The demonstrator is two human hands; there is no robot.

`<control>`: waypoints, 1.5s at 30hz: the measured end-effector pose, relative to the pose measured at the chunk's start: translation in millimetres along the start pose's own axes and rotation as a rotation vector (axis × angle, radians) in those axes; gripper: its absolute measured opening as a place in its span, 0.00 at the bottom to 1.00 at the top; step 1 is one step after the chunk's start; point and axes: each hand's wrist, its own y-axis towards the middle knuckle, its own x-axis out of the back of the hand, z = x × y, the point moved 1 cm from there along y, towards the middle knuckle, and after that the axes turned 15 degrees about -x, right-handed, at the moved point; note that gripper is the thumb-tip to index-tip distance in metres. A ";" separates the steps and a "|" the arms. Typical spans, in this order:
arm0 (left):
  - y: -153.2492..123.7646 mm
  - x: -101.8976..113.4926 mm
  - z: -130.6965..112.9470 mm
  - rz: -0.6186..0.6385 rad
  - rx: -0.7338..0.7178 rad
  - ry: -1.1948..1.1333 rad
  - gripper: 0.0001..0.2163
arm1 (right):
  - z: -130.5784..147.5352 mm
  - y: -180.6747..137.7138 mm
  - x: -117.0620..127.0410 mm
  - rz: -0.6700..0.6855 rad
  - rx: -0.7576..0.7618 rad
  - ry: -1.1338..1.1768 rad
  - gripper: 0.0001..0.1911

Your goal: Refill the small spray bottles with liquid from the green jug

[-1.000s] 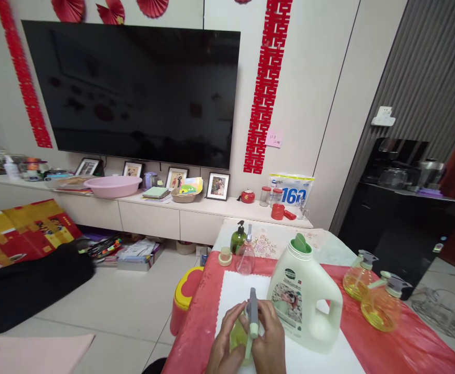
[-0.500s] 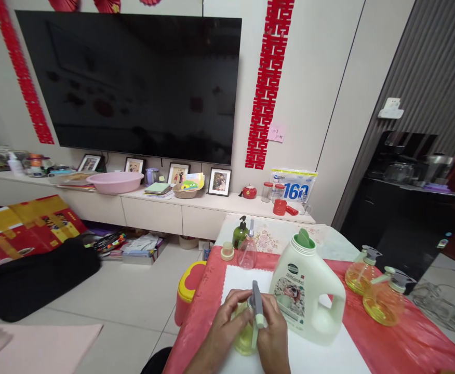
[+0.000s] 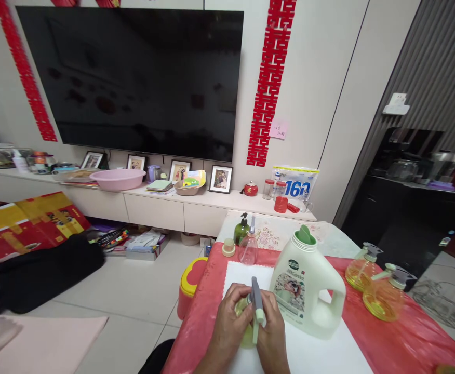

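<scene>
A small spray bottle (image 3: 248, 324) of yellow liquid, topped by a grey trigger head with a pale green tip, stands at the near edge of the desk (image 3: 402, 343), clasped between both hands: the left hand (image 3: 227, 327) wraps its body from the left while the right hand (image 3: 271, 332) closes around the neck and trigger head from the right, fingers of the two nearly meeting over the bottle. It sits on a white sheet (image 3: 313, 356) laid over a red tablecloth. Just beside the right hand stands a large white detergent jug (image 3: 309, 291) with a green cap and a side handle, blocking the desk behind it. Further right, well apart from the hands, two round yellow-filled spray bottles (image 3: 375, 291) stand close together. At the far end of the desk are an empty clear spray bottle (image 3: 248, 248), a dark green pump bottle (image 3: 242, 232) behind it and a small cream lid (image 3: 228, 248) to its left. A red and yellow stool (image 3: 190, 283) stands on the floor at the desk's left edge. Beyond, a long low cabinet (image 3: 157, 210) under a wall-mounted television (image 3: 134, 78) carries a pink basin (image 3: 117, 179), framed photographs and a red teapot (image 3: 250, 189).
</scene>
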 end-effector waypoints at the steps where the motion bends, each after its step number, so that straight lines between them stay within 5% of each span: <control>1: -0.5 -0.2 0.7 -0.001 0.002 -0.003 0.10 | -0.4 -0.6 -0.2 0.004 -0.005 -0.005 0.23; 8: -2.4 -1.9 6.4 -0.024 0.002 0.003 0.12 | 5.6 -0.8 3.4 0.087 -0.049 0.000 0.19; 15: -3.3 -1.6 9.3 -0.037 -0.005 -0.051 0.12 | 19.1 3.4 16.7 0.292 -0.250 0.105 0.21; 21: -2.2 -1.9 4.5 -0.023 -0.017 -0.010 0.11 | 19.2 6.3 12.8 0.230 -0.302 0.133 0.20; 31: -10.8 -7.4 17.8 -0.211 0.124 -0.147 0.12 | 9.7 4.3 12.6 0.181 -0.260 0.149 0.15; 45: -18.4 -1.2 27.7 -0.096 -0.050 -0.144 0.15 | 11.2 1.5 12.3 0.137 -0.225 0.172 0.13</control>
